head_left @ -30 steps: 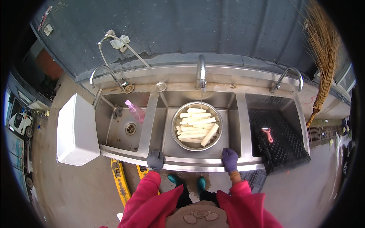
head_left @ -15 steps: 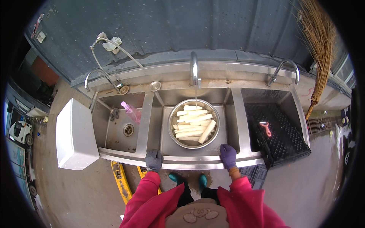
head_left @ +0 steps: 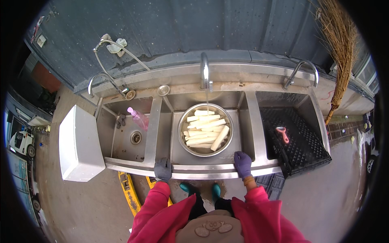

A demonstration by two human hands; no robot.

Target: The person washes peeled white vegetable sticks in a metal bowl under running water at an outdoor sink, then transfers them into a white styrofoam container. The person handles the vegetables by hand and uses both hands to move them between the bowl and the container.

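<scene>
Head view, landmark: steel bowl (head_left: 205,129) of pale peeled sticks (head_left: 204,131), in the middle basin of the steel sink (head_left: 251,117), under the running tap (head_left: 205,73).

- Left hand (head_left: 163,169), dark glove: curled over the sink's front rim, left of the bowl.
- Right hand (head_left: 243,163), purple glove: fingers resting on the same rim, just right of the bowl.
- Pink bottle (head_left: 139,118): left basin.
- Black crate (head_left: 300,141) holding red peeler (head_left: 282,134): right.

Broom (head_left: 342,52): top cut off by the picture's rim. Crate (head_left: 298,141): covers the right basin. Bowl (head_left: 206,129): its bottom is hidden under pale sticks (head_left: 204,131); kind too small to tell. Hands (head_left: 163,169): palms hidden against the sink's front edge (head_left: 202,170). Car (head_left: 18,141): cut off at left.
</scene>
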